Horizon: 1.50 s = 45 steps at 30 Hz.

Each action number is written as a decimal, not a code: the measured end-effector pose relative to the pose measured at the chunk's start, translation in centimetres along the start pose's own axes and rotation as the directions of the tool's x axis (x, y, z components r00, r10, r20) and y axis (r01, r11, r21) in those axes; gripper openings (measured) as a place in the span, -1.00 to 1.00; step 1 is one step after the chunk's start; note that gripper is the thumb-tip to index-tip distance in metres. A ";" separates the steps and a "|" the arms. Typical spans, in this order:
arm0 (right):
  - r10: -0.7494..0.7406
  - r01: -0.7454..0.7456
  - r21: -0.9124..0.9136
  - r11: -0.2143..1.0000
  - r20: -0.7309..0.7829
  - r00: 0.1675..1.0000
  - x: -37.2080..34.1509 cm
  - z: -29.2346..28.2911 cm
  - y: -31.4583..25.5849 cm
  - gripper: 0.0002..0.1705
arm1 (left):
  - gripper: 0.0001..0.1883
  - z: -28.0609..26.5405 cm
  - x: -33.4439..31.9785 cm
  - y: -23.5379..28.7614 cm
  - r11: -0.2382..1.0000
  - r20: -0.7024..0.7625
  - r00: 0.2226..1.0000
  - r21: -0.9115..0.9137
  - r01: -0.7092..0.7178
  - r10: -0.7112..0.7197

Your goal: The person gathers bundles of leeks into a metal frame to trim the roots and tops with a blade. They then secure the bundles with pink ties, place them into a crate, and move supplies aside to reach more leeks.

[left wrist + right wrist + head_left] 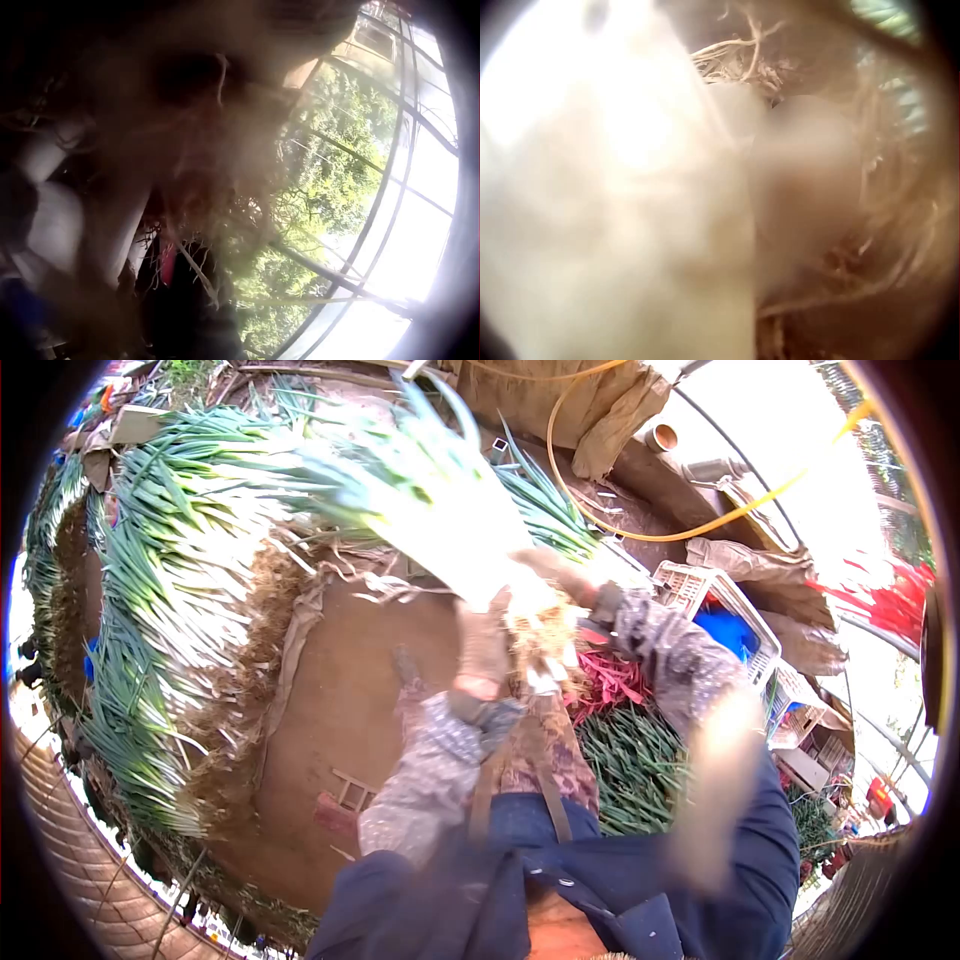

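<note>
A large bundle of long green onions (450, 525) hangs in both hands in the head view, its leaves blurred towards the upper left and its pale roots (540, 622) towards the body. My left hand (482, 645) grips the bundle's left side near the roots. From the right, my right hand (562, 572) lies curled across the white stalks just above the roots. Roots (199, 176) fill the middle of the left wrist view, dark and blurred. The right wrist view has pale stalks (630, 210) very close, beside a blurred finger; root strands (754, 56) show behind.
A long pile of green onions (200, 550) lies at the left, beside bare brown floor (330, 670). Pink strips (612, 685) and more greens (630, 760) are right of the legs. White crates (690, 590) stand farther right; a yellow hose (680, 536) loops above.
</note>
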State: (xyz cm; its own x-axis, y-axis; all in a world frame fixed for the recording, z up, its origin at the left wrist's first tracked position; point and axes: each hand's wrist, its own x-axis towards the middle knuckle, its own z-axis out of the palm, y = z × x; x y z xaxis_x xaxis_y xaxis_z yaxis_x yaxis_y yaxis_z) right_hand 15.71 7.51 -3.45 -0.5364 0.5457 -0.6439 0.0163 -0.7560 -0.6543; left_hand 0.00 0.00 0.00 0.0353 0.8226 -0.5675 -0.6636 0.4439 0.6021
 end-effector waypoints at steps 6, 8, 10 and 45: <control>0.218 -0.192 0.269 0.944 -0.072 0.973 0.6 -16.1 9.4 -0.43 | -0.64 1.1 8.9 -19.2 0.952 -0.024 0.953 -0.058 0.300 -0.302; 0.180 -0.180 0.008 0.984 -0.068 0.981 0.7 -18.1 11.1 -0.38 | -0.55 1.3 8.5 -21.6 0.962 -0.116 0.957 -0.084 0.259 -0.267; 0.145 -0.149 -0.126 0.981 -0.044 0.988 0.5 -19.1 12.0 -0.33 | -0.50 2.7 7.8 -21.0 0.948 -0.082 0.950 -0.134 0.290 -0.302; -0.423 -0.539 -0.735 0.411 -0.677 0.602 1.2 -26.4 23.2 -0.02 | -0.50 -10.1 17.9 -25.3 0.409 -0.190 0.955 0.871 0.271 -0.229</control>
State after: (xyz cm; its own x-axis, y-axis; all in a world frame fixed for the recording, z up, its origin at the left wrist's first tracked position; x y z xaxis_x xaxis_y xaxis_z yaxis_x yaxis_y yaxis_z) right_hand 37.67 0.15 -29.92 0.2419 0.8931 -0.3794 0.9162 -0.3389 -0.2137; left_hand 9.86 -0.10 -31.02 0.0436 0.6166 -0.7860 0.3889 0.7143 0.5819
